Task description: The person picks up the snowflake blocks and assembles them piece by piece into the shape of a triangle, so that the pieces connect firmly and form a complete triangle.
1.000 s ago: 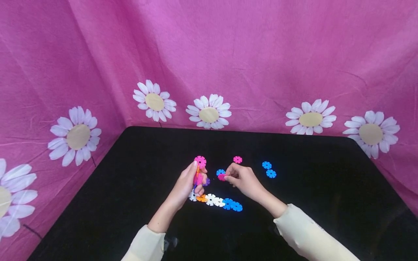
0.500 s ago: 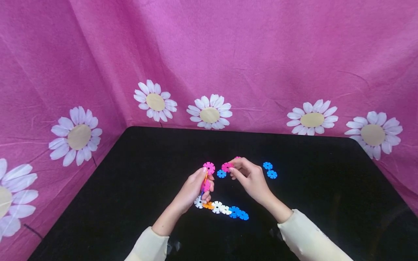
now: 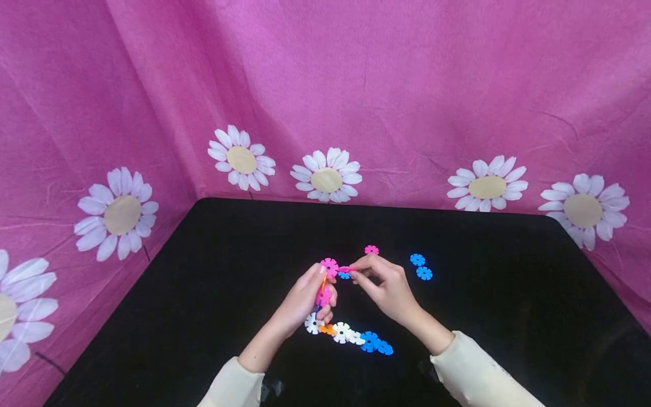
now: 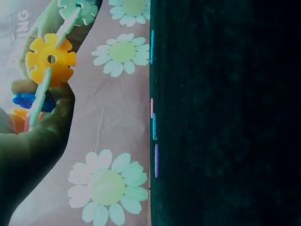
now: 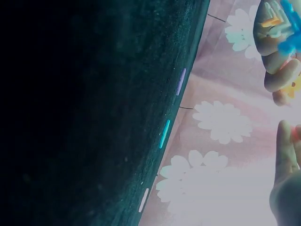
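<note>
My left hand [image 3: 297, 302] grips a chain of slotted snowflake discs [image 3: 342, 333] joined edge to edge, in pink, orange, purple, white and blue. The chain's white-to-blue end runs out below the fingers toward the right. A pink disc [image 3: 329, 268] at its upper end stands out above the thumb. Between thumb and forefinger, my right hand [image 3: 394, 288] pinches another pink disc [image 3: 346, 269], turned edge-on, its rim right at that end disc. In the left wrist view, an orange disc [image 4: 51, 54] of the chain shows beyond the left hand [image 4: 47, 136], which hides part of the chain.
On the black table [image 3: 244, 237] lie a loose pink disc [image 3: 372, 249] behind the right hand and two blue discs [image 3: 417, 260] farther right. Another blue disc [image 3: 344, 276] is partly hidden under the pinched one. A pink curtain [image 3: 386, 102] with daisies stands behind the table.
The right hand has lifted the pink disc off the blue one's edge, turned it edge-on and brought it to the chain's pink end. The left hand and chain have shifted right and slightly nearer.
</note>
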Action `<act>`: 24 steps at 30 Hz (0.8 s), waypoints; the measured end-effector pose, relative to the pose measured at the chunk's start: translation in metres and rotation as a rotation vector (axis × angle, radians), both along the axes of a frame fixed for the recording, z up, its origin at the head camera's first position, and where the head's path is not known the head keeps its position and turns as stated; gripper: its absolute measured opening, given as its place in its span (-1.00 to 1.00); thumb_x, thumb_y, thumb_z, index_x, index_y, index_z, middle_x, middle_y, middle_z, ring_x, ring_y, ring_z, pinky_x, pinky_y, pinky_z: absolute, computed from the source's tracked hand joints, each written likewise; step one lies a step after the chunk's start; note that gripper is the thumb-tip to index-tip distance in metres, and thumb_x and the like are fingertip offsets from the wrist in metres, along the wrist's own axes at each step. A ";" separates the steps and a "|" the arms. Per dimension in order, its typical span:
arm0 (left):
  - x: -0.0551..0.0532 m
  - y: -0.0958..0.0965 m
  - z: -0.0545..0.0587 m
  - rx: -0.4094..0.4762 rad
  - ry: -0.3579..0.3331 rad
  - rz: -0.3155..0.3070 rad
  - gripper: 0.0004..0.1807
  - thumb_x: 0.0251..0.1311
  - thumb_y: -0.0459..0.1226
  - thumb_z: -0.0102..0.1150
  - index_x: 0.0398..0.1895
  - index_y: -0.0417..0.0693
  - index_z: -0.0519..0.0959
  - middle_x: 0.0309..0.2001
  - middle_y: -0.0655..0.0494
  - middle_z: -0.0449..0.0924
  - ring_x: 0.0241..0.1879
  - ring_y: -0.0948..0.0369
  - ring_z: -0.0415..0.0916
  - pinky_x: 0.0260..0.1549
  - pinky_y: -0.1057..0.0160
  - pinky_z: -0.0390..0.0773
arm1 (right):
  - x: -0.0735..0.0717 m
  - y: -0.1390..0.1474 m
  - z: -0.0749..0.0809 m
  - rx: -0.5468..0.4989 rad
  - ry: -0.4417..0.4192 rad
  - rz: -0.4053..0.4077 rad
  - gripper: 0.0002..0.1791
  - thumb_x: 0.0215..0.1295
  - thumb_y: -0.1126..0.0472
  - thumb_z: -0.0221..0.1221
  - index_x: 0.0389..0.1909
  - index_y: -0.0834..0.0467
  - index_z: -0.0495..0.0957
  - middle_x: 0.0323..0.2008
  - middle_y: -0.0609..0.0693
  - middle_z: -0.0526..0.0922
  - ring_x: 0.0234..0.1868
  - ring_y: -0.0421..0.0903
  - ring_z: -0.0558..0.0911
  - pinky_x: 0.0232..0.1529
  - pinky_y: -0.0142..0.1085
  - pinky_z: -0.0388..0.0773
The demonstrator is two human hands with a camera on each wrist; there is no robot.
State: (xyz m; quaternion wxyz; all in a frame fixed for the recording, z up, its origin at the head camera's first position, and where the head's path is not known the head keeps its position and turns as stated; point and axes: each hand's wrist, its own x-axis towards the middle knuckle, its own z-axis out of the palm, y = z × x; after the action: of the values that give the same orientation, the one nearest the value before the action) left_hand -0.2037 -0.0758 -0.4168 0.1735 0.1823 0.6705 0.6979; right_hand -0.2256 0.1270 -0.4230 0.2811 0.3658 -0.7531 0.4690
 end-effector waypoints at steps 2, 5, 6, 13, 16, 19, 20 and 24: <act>0.000 0.001 0.000 0.001 0.021 -0.002 -0.65 0.53 0.01 -0.30 -0.10 -0.10 0.25 -0.52 0.09 0.48 -0.72 0.36 0.43 -0.55 0.49 0.53 | 0.000 0.000 0.000 0.006 0.032 -0.003 -0.68 -0.06 0.59 0.35 -0.28 0.23 0.63 -0.37 0.08 0.72 -0.36 -0.09 0.73 -0.22 -0.53 0.65; 0.000 0.001 0.001 0.002 0.039 -0.001 -0.69 0.53 0.01 -0.30 -0.10 -0.04 0.24 -0.52 0.09 0.48 -0.71 0.36 0.44 -0.54 0.49 0.54 | 0.000 -0.001 0.001 0.017 0.067 -0.004 -0.66 -0.09 0.60 0.37 -0.29 0.22 0.63 -0.38 0.07 0.73 -0.37 -0.10 0.73 -0.23 -0.52 0.65; 0.000 0.001 0.001 0.007 0.042 -0.001 -0.69 0.53 0.01 -0.29 -0.10 -0.04 0.24 -0.51 0.08 0.48 -0.71 0.36 0.44 -0.54 0.49 0.54 | 0.000 -0.001 0.001 0.020 0.077 -0.004 -0.66 -0.10 0.59 0.37 -0.29 0.21 0.63 -0.38 0.07 0.73 -0.37 -0.11 0.73 -0.24 -0.51 0.66; -0.001 0.001 0.001 0.006 0.046 -0.002 -0.69 0.53 -0.01 -0.27 -0.13 -0.08 0.25 -0.51 0.05 0.48 -0.70 0.35 0.45 -0.56 0.49 0.52 | -0.001 -0.003 0.002 0.038 0.110 0.002 -0.61 -0.18 0.61 0.39 -0.29 0.22 0.62 -0.39 0.07 0.73 -0.39 -0.11 0.73 -0.26 -0.48 0.67; 0.000 0.001 0.001 0.008 0.041 -0.007 -0.69 0.53 -0.01 -0.27 -0.14 -0.08 0.25 -0.51 0.06 0.47 -0.70 0.36 0.44 -0.55 0.50 0.52 | 0.000 -0.004 0.002 0.041 0.116 0.012 -0.60 -0.20 0.63 0.40 -0.30 0.23 0.63 -0.40 0.07 0.72 -0.41 -0.12 0.73 -0.28 -0.50 0.66; 0.001 0.002 0.001 0.013 0.044 -0.019 -0.69 0.53 -0.01 -0.28 -0.15 -0.08 0.25 -0.54 0.09 0.46 -0.69 0.37 0.43 -0.53 0.51 0.52 | 0.001 -0.005 0.003 0.039 0.125 0.023 -0.62 -0.17 0.62 0.39 -0.31 0.23 0.63 -0.41 0.07 0.72 -0.42 -0.13 0.73 -0.28 -0.50 0.66; 0.002 0.002 0.001 0.015 0.043 -0.025 -0.70 0.53 -0.01 -0.28 -0.17 -0.05 0.25 -0.55 0.11 0.46 -0.69 0.37 0.42 -0.53 0.51 0.52 | 0.001 -0.005 0.003 0.035 0.126 0.028 -0.64 -0.15 0.62 0.38 -0.31 0.23 0.63 -0.42 0.07 0.72 -0.43 -0.14 0.73 -0.28 -0.49 0.66; 0.002 0.004 0.001 0.050 0.050 -0.050 -0.72 0.54 -0.02 -0.31 -0.19 -0.01 0.26 -0.58 0.19 0.45 -0.70 0.39 0.39 -0.53 0.51 0.51 | 0.002 -0.006 0.004 0.027 0.156 0.045 -0.67 -0.12 0.61 0.37 -0.32 0.24 0.62 -0.43 0.09 0.71 -0.44 -0.13 0.73 -0.28 -0.48 0.67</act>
State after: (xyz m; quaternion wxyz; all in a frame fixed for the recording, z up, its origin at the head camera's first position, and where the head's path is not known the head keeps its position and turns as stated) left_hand -0.2016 -0.0717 -0.4159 0.1696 0.2206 0.6522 0.7051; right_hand -0.2241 0.1210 -0.4187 0.3231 0.4219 -0.7268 0.4351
